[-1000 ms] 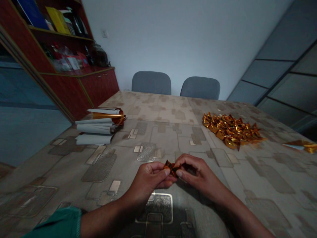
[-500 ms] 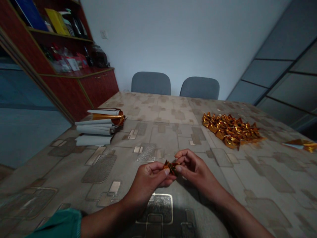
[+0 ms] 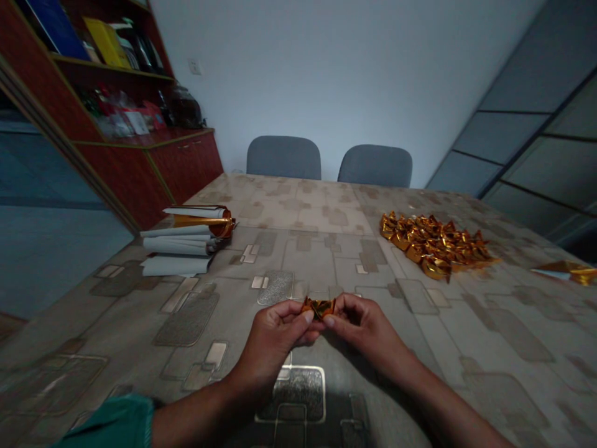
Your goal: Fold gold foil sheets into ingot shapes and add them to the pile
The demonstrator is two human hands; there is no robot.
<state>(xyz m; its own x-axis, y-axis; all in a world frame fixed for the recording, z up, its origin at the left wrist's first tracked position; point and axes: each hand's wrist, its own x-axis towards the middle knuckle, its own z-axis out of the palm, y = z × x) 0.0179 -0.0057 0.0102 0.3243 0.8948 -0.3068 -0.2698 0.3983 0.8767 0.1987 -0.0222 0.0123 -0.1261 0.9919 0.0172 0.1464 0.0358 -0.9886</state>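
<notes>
A small folded piece of gold foil [image 3: 318, 307] is pinched between the fingertips of my left hand [image 3: 273, 345] and my right hand [image 3: 366, 326], above the patterned tabletop [image 3: 321, 264]. Its crumpled ends stick out past my fingers. Farther right lies a heap of several folded gold foil pieces [image 3: 433, 246]. On the left, a stack of white paper sheets [image 3: 177, 246] lies beside a roll of gold foil [image 3: 205, 219]. Neither of these is near my hands.
A loose gold-and-white sheet [image 3: 565, 271] lies at the table's right edge. Two grey chairs [image 3: 283, 158] stand beyond the far edge. A red wooden cabinet [image 3: 130, 177] with cluttered shelves stands at the left, and grey sliding panels [image 3: 522, 149] stand at the right.
The foil piece now sits wider and flatter between my fingertips, pulled out sideways. My right hand has dropped slightly, and both hands remain on it.
</notes>
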